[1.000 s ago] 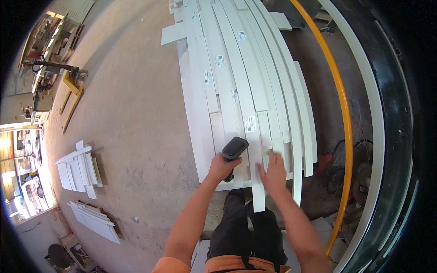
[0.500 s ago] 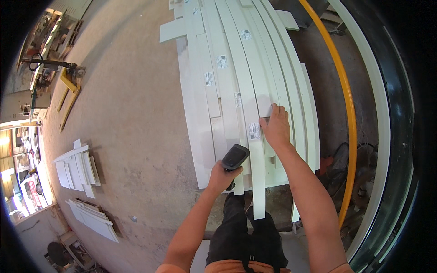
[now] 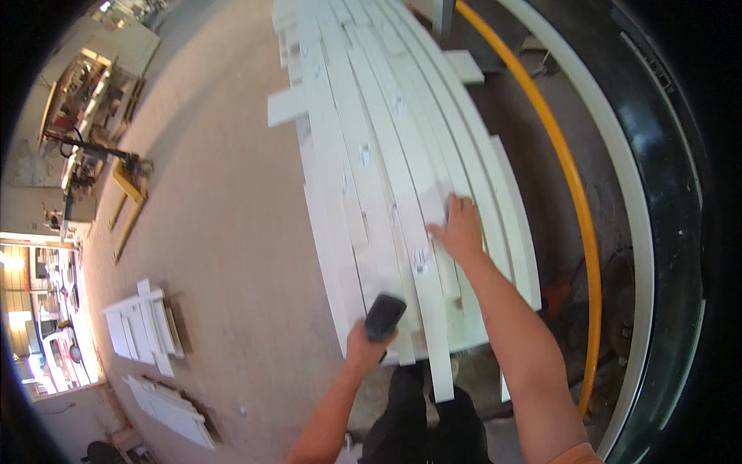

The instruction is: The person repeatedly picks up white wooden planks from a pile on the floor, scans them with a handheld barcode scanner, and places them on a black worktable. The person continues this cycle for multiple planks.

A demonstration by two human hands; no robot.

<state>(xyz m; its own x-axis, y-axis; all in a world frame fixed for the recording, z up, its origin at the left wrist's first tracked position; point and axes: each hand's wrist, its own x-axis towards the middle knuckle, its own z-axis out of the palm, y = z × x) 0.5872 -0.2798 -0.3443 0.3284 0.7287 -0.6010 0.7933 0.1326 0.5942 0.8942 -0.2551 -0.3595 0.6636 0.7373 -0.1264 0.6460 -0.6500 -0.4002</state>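
My left hand (image 3: 363, 349) is wrapped around a black handheld barcode scanner (image 3: 385, 316), its head pointing away over the near end of a stack of long white boards (image 3: 332, 255). Farther up the stack, my right hand (image 3: 462, 233) has its thumb and fingers bent over a white board (image 3: 439, 203), gripping it near its end. A paper label (image 3: 420, 261) lies on a narrow white strip (image 3: 434, 332) just left of that hand. This strip sticks out past the stack's near edge. Motion blurs the labels.
A yellow curved rail (image 3: 576, 185) runs along the right side of the stack. Two smaller piles of white boards (image 3: 143, 332) rest on the floor at left. Behind them stands a yellow pallet jack (image 3: 127, 193). One short board (image 3: 286, 105) juts from the stack's left side.
The view has shifted, so the stack sits lower. Against the boards, my right hand has moved a little farther up the stack. My left hand keeps the scanner, drawn slightly nearer me.
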